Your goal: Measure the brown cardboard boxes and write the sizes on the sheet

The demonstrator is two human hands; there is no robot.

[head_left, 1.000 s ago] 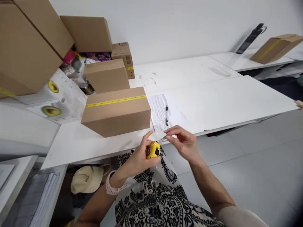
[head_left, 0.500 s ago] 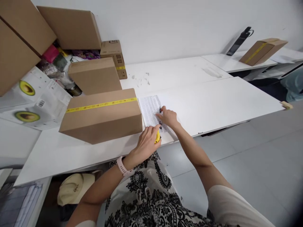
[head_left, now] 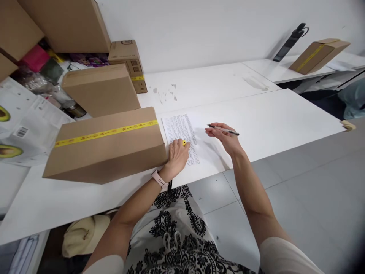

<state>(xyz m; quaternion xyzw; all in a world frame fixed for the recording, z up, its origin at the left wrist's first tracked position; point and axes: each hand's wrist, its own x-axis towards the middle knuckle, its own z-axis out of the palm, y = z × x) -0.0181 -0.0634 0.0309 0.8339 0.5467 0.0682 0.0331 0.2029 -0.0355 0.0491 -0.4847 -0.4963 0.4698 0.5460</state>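
Note:
My right hand (head_left: 224, 136) is raised above the white table, its fingers closed on a black-and-clear pen (head_left: 232, 132). Printed sheets of paper (head_left: 179, 127) lie flat beside the taped cardboard box, covered in rows of small text. Over their lower part rests my left hand (head_left: 178, 155), curled around a small yellow tool (head_left: 184, 142). Most of that tool is hidden by the fingers, so its kind is unclear. A black strap (head_left: 170, 186) hangs below the left wrist. The large box (head_left: 108, 146) with yellow tape stands just left of this hand.
More cartons (head_left: 99, 89) are stacked at the left, with wrapped goods and an avocado-print box (head_left: 31, 125) among them. On the right end stand a dark bottle (head_left: 289, 42) and another taped box (head_left: 318, 57). The white table (head_left: 256, 121) stretches rightward along the wall.
My right hand has lifted off the paper and moved right, now with the pen in it. My left hand has shifted forward onto the sheets, still holding the yellow tool. The view has shifted slightly.

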